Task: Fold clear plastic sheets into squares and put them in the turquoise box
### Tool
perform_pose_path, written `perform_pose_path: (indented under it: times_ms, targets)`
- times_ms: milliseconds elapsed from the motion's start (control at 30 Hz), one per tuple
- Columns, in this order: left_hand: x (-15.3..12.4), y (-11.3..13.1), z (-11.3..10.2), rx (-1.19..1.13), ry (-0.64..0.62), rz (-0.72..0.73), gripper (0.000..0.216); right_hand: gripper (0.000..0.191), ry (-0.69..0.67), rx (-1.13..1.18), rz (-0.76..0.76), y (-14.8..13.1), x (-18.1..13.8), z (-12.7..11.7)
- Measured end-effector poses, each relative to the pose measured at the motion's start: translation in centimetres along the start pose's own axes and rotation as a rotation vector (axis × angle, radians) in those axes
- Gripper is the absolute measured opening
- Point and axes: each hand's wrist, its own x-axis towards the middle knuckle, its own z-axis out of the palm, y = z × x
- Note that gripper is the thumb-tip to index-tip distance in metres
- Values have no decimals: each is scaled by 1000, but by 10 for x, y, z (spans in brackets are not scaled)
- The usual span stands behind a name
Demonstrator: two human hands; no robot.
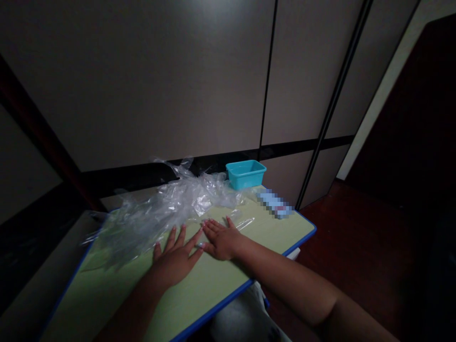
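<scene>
My left hand point(177, 259) lies flat on the light green table point(213, 285), fingers spread, its fingertips at the near edge of a heap of clear plastic bags point(167, 209). My right hand point(221, 240) rests flat beside it, fingers stretched toward the left, touching a flat clear plastic piece point(240, 222) on the table. Neither hand grips anything. The plastic heap covers the table's far left part.
A small turquoise plastic bin point(245, 173) stands at the table's far edge. A blurred flat object point(275, 204) lies near the right corner. The table has a blue rim point(301, 240). Grey wall panels point(178, 80) rise behind; dark red floor point(356, 247) is at right.
</scene>
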Motion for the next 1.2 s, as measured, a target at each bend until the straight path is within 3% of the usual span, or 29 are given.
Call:
perform_pose_path:
  times_ms: [233, 467, 733, 1200]
  targets:
    - [2, -1, 1, -28, 2, 8, 52, 64, -24, -33, -30, 12, -1, -6]
    - [0, -2, 1, -57, -1, 3, 52, 60, -66, -95, -96, 42, 0, -15]
    - [-1, 0, 0, -84, -11, -6, 52, 58, -82, -115, 14, 76, -5, -26]
    - [-4, -1, -2, -57, 1, 1, 52, 61, -59, -102, 157, 92, -5, -24]
